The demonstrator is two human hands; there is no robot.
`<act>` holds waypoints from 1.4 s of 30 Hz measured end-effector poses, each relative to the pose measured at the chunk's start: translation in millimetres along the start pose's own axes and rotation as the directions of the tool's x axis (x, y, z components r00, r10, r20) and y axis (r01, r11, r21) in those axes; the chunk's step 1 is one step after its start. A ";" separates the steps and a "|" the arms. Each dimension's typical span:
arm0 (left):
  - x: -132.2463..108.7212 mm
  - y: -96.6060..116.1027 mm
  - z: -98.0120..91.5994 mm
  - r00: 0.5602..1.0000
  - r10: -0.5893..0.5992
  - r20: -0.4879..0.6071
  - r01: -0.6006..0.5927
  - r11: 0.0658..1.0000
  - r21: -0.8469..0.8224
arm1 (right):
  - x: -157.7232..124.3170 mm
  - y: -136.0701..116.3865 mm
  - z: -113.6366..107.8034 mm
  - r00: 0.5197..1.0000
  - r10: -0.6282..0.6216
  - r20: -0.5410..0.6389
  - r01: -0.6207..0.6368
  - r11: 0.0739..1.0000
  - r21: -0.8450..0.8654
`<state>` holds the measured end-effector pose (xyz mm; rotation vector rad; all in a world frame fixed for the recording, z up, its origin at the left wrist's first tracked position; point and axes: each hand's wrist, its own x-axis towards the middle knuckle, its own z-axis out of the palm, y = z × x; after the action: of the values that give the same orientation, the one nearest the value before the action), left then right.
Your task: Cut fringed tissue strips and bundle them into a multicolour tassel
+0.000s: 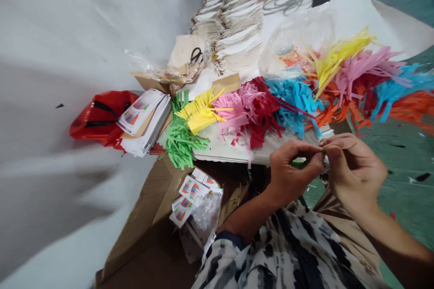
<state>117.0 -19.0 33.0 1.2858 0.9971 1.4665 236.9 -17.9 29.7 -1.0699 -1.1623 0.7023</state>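
Note:
My left hand [296,165] and my right hand [356,169] meet in front of the table's near edge. Thumb and forefinger of each are pinched together, tip to tip. Between the fingertips shows a tiny bit of something green [324,151]; most of it is hidden by the fingers. Just beyond them on the table lie fringed paper tassels: green [185,142], yellow [202,113], pink [233,106], dark red [262,119] and blue [293,99]. Farther right is a heap with an orange tassel [410,108] and another yellow tassel [339,56].
Tall stacks of white paper [240,40] run along the table's back. A stack of printed cards [145,117] rests by a red bag [103,119]. Below stands an open cardboard box [142,230] with card packets [190,194]. Scissors [195,55] and a cable [293,2] lie farther back.

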 end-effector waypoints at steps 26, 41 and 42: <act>5.9 2.3 1.4 0.995 0.101 0.014 -0.102 0.975 0.199 | -2.8 4.0 -13.2 0.930 0.368 0.030 -0.365 0.906 0.216; 7.5 -1.4 5.1 0.994 -0.087 0.070 0.090 0.995 -0.039 | 3.4 2.2 -18.3 0.973 0.230 0.020 -0.228 0.942 0.248; 7.8 -2.7 5.0 0.994 -0.092 0.066 0.096 0.993 -0.065 | 3.7 1.9 -19.3 0.979 0.204 0.012 -0.202 0.956 0.214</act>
<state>121.9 -10.8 33.0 1.2133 0.9457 1.3684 256.5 -19.6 28.7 -1.0165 -0.9512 0.9596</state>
